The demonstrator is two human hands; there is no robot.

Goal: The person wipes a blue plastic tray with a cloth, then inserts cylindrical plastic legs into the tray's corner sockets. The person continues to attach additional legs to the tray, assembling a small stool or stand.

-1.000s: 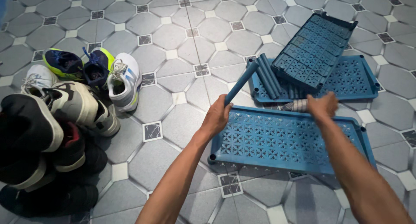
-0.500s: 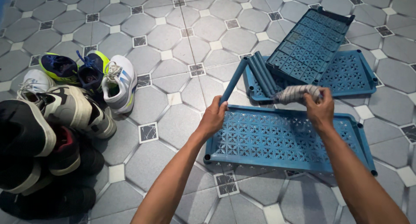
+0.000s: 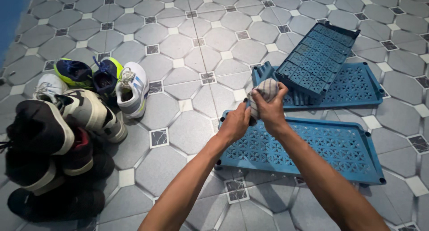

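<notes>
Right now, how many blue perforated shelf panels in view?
3: nearest panel flat under the hands; far panel flat behind it; tilted panel leaning on the far one. Others may be hidden beneath.

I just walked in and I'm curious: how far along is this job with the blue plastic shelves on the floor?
Nothing is put together yet: one blue shelf panel lies flat, two more panels are stacked behind it, and loose blue tubes lie beside them. In hand: the left hand and right hand meet on a tube, the right gripping a grey cloth around it. The pile of shoes sits apart on the tiles.
</notes>
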